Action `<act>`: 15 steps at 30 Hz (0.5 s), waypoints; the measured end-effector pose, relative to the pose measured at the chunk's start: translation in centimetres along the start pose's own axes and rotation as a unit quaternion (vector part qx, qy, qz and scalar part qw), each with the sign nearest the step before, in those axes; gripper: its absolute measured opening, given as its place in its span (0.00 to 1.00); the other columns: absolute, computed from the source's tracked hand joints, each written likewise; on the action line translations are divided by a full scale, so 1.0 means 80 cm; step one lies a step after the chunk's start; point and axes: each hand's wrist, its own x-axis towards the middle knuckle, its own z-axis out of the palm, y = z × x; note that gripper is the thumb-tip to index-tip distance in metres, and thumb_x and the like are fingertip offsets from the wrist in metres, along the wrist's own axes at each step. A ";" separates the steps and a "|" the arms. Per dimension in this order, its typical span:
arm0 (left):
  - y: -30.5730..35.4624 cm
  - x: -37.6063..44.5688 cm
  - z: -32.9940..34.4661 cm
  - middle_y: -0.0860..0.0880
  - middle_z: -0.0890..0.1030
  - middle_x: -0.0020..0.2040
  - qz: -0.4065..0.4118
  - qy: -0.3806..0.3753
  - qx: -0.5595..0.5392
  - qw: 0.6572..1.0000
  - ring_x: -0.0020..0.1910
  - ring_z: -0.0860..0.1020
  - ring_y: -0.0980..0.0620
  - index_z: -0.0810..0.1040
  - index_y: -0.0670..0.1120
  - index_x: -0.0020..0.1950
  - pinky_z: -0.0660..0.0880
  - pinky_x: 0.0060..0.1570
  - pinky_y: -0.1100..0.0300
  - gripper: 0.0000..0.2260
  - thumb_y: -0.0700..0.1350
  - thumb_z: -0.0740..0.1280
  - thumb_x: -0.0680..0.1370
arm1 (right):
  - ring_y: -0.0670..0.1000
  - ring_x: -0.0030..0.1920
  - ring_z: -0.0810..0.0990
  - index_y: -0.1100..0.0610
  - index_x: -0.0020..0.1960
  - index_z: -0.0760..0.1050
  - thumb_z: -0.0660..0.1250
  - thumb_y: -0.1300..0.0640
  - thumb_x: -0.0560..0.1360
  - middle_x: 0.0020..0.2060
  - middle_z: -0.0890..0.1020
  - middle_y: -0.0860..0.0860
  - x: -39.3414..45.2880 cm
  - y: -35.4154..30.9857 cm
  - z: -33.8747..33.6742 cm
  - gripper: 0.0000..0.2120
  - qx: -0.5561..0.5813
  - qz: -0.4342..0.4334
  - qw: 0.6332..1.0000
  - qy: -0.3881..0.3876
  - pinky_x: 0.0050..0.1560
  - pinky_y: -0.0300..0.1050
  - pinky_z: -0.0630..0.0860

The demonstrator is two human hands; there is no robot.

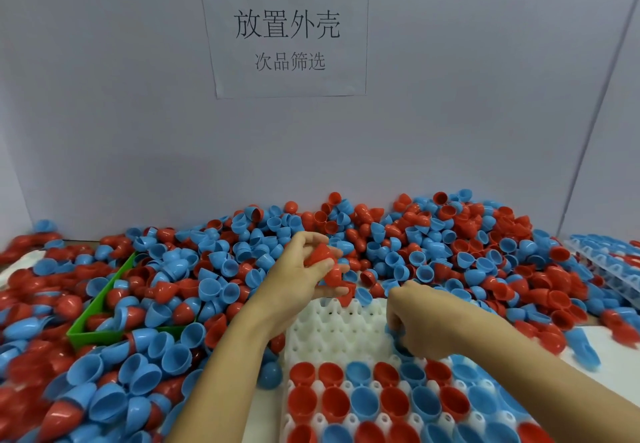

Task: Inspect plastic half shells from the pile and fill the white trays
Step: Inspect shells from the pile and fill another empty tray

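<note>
A big pile of red and blue plastic half shells (433,241) covers the table in front of me. A white tray (332,331) lies at the near middle; its near rows hold red and blue shells, its far rows have bare cups. My left hand (298,276) is raised over the tray's far edge and grips several red half shells (325,262). My right hand (415,321) is lowered onto the tray's right side with curled fingers around a blue shell (398,342), which is mostly hidden.
A green bin (100,307) sits at the left, half buried in shells. Another filled tray (602,262) lies at the far right. A grey wall with a paper sign (287,30) stands behind the pile. White sheet shows at the right (616,356).
</note>
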 end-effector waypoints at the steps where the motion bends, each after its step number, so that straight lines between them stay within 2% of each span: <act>1: 0.001 -0.001 0.000 0.46 0.81 0.60 -0.001 -0.007 -0.017 1.000 0.55 0.84 0.50 0.72 0.45 0.63 0.83 0.47 0.49 0.11 0.35 0.62 0.83 | 0.51 0.28 0.66 0.57 0.31 0.72 0.66 0.67 0.72 0.27 0.69 0.50 0.000 0.002 -0.002 0.12 0.006 -0.003 1.000 -0.011 0.27 0.41 0.64; 2: 0.002 -0.001 -0.001 0.47 0.82 0.60 -0.001 -0.014 -0.028 1.000 0.55 0.84 0.49 0.73 0.44 0.63 0.83 0.48 0.48 0.10 0.35 0.63 0.82 | 0.50 0.30 0.68 0.59 0.37 0.77 0.66 0.66 0.73 0.28 0.70 0.50 -0.001 0.006 -0.003 0.08 0.007 -0.006 1.000 -0.022 0.29 0.40 0.65; 3: 0.003 -0.002 -0.001 0.47 0.83 0.60 0.001 -0.020 -0.033 0.999 0.54 0.84 0.49 0.74 0.44 0.62 0.83 0.49 0.48 0.10 0.36 0.64 0.82 | 0.50 0.32 0.71 0.59 0.47 0.81 0.66 0.65 0.74 0.31 0.72 0.48 -0.001 0.011 -0.006 0.06 0.013 -0.011 0.999 -0.029 0.31 0.39 0.68; 4: 0.005 -0.003 -0.001 0.47 0.83 0.60 0.005 -0.022 -0.031 0.999 0.54 0.84 0.50 0.76 0.44 0.62 0.83 0.49 0.49 0.10 0.36 0.65 0.81 | 0.48 0.35 0.74 0.57 0.56 0.81 0.66 0.63 0.76 0.33 0.74 0.46 -0.003 0.016 -0.009 0.10 0.022 -0.012 0.999 -0.024 0.34 0.38 0.71; 5: 0.005 -0.003 -0.001 0.47 0.82 0.60 0.013 -0.020 -0.021 0.999 0.53 0.84 0.52 0.77 0.46 0.61 0.83 0.49 0.51 0.10 0.37 0.67 0.81 | 0.44 0.37 0.75 0.55 0.61 0.80 0.67 0.60 0.78 0.35 0.73 0.42 -0.003 0.020 -0.013 0.12 0.036 -0.015 0.999 -0.001 0.37 0.35 0.73; 7: 0.006 -0.004 -0.001 0.51 0.80 0.58 0.038 -0.007 0.039 0.998 0.52 0.83 0.55 0.80 0.52 0.59 0.82 0.49 0.57 0.11 0.41 0.71 0.78 | 0.41 0.34 0.76 0.54 0.57 0.82 0.65 0.57 0.81 0.35 0.75 0.39 -0.005 0.016 -0.021 0.09 0.088 -0.033 0.991 0.093 0.34 0.31 0.74; 9: 0.007 -0.005 -0.001 0.54 0.81 0.54 0.070 0.006 0.129 0.989 0.51 0.82 0.55 0.81 0.59 0.55 0.81 0.50 0.59 0.12 0.43 0.74 0.76 | 0.43 0.29 0.77 0.54 0.48 0.83 0.64 0.51 0.81 0.32 0.82 0.45 -0.003 0.007 -0.024 0.11 0.213 -0.039 0.961 0.174 0.32 0.32 0.76; 10: 0.007 -0.005 -0.001 0.55 0.82 0.52 0.085 0.011 0.167 0.982 0.51 0.82 0.56 0.80 0.61 0.52 0.80 0.51 0.60 0.13 0.43 0.76 0.75 | 0.43 0.27 0.77 0.54 0.44 0.83 0.64 0.48 0.81 0.30 0.83 0.48 -0.001 0.000 -0.025 0.14 0.285 -0.035 0.939 0.191 0.31 0.33 0.76; 12: 0.006 -0.005 0.003 0.57 0.81 0.51 0.110 0.020 0.213 0.971 0.50 0.80 0.58 0.80 0.62 0.49 0.78 0.50 0.62 0.15 0.41 0.76 0.74 | 0.42 0.24 0.76 0.51 0.41 0.83 0.65 0.43 0.79 0.26 0.81 0.48 0.001 -0.011 -0.027 0.16 0.385 -0.017 0.904 0.186 0.29 0.31 0.73; 15: 0.005 -0.003 0.005 0.59 0.81 0.51 0.145 0.029 0.250 0.957 0.49 0.79 0.63 0.79 0.61 0.46 0.75 0.46 0.66 0.15 0.41 0.76 0.74 | 0.41 0.25 0.75 0.49 0.42 0.84 0.67 0.42 0.77 0.25 0.80 0.47 0.005 -0.024 -0.028 0.14 0.444 0.007 0.880 0.168 0.30 0.33 0.73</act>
